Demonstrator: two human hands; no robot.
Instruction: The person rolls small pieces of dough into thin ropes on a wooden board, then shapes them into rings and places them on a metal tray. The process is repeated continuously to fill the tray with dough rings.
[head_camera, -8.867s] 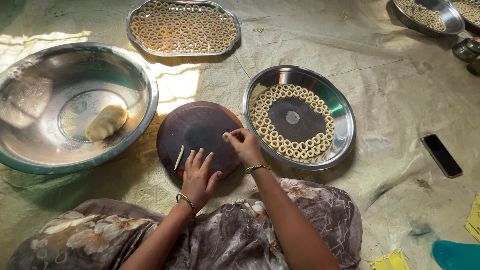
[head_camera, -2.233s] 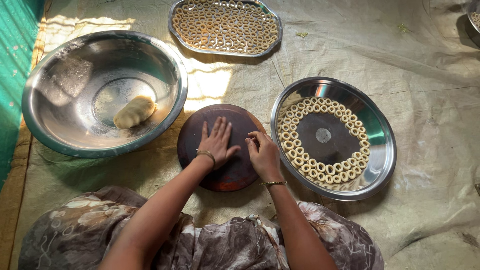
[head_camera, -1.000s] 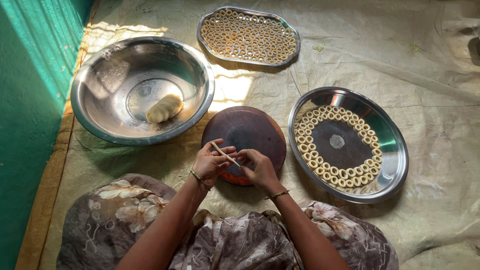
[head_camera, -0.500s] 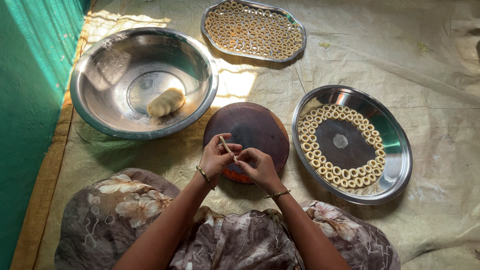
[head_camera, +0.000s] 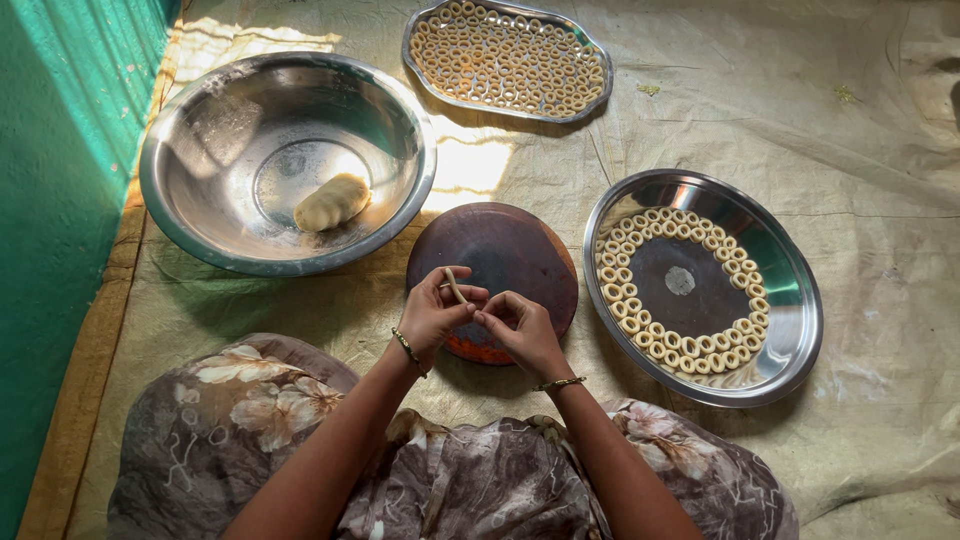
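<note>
**Thin dough strand held between two hands above a round board**

Head view. The left hand (head_camera: 432, 312) and right hand (head_camera: 522, 330) meet over the near edge of a dark round wooden board (head_camera: 510, 255) lying on the cloth-covered floor (head_camera: 880, 200). Both hands are closed in a fingertip pinch on a short, pale dough strand (head_camera: 456, 286), which rises in a slight curve from the left thumb and forefinger. The strand appears soft, light and easily deformed; it would likely stretch or tear under a firm pull, so a gentle pinch near each end seems the sensible hold. To the right, a round steel plate (head_camera: 790, 300) carries dough rings (head_camera: 640, 335) set around its inner edge. A large steel bowl (head_camera: 220, 140) at left holds a dough lump (head_camera: 332, 202). A ring-filled tray (head_camera: 508, 62) lies beyond.
</note>
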